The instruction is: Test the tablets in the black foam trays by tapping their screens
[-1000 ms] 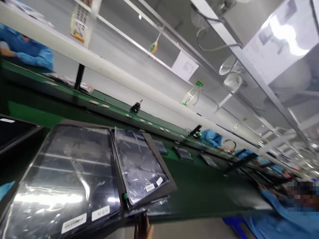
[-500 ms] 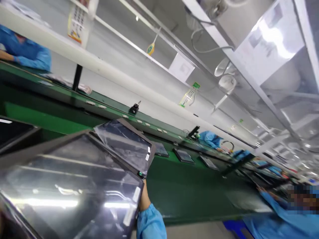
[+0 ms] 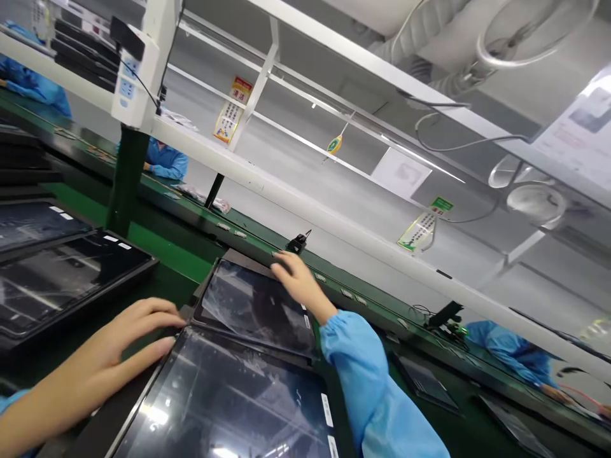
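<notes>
Two dark tablet screens wrapped in clear film lie in black trays on the green conveyor belt [image 3: 157,251]. My left hand [image 3: 112,353] rests with fingers stretched out on the left rim of the near tray, beside the near tablet [image 3: 229,407]. My right hand [image 3: 296,280], in a blue sleeve, reaches across the far tablet [image 3: 252,305] and lies on its far right corner; its fingers curve over the edge, and whether they grip it is unclear.
More tablets in black trays [image 3: 57,273] sit to the left. A green post [image 3: 125,178] stands behind them under a white shelf rail [image 3: 286,191]. Other workers in blue [image 3: 165,162] sit across the belt. Further trays [image 3: 424,381] lie to the right.
The trays I held up tilted are now lying flat on the belt. My view has swung left and down. Both my hands have come into sight on the trays.
</notes>
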{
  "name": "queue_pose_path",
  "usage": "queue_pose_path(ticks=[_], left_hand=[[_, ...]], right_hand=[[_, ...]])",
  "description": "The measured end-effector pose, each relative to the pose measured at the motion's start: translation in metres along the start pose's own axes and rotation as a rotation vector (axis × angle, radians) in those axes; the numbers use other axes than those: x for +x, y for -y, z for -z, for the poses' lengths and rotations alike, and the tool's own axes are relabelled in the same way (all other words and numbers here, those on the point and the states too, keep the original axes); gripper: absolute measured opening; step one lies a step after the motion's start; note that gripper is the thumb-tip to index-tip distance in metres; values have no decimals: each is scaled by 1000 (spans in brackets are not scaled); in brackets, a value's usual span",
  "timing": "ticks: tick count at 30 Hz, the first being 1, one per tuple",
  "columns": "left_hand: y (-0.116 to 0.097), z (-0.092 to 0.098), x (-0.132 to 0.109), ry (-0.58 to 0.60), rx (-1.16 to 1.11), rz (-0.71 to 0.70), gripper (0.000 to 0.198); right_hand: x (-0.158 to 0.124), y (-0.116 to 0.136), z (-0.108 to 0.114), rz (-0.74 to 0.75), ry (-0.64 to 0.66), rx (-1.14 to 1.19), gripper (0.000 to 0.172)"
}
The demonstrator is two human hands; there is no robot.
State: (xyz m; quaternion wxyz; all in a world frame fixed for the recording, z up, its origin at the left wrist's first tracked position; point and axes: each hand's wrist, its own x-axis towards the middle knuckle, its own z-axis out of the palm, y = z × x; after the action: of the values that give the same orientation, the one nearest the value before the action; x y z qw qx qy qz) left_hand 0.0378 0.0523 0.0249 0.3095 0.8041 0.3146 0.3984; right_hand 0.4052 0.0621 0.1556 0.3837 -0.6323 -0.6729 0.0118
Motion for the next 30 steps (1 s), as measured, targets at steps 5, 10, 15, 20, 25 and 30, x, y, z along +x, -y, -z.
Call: queue_pose_path(ticks=[5,10,15,20,25,30], left_hand=[[-21,-2,45,170,-23,-46,32],[-10,-6,36,110,32,-79,30],[-10,-5,34,129,136,-87,29],[-17,4,39,198,237,-189,34],[-19,6,34,198,357,-229,38],[-23,4,30,177,436,-268,40]], right_hand=[[21,25,-58,202,271,-89,18],[20,17,-63,261,356,-96,18],[21,13,-63,281,429,-95,26],[25,11,-69,278,444,-89,23],[25,13,-73,240,397,-84,18],[20,17,-73,236,248,-87,19]])
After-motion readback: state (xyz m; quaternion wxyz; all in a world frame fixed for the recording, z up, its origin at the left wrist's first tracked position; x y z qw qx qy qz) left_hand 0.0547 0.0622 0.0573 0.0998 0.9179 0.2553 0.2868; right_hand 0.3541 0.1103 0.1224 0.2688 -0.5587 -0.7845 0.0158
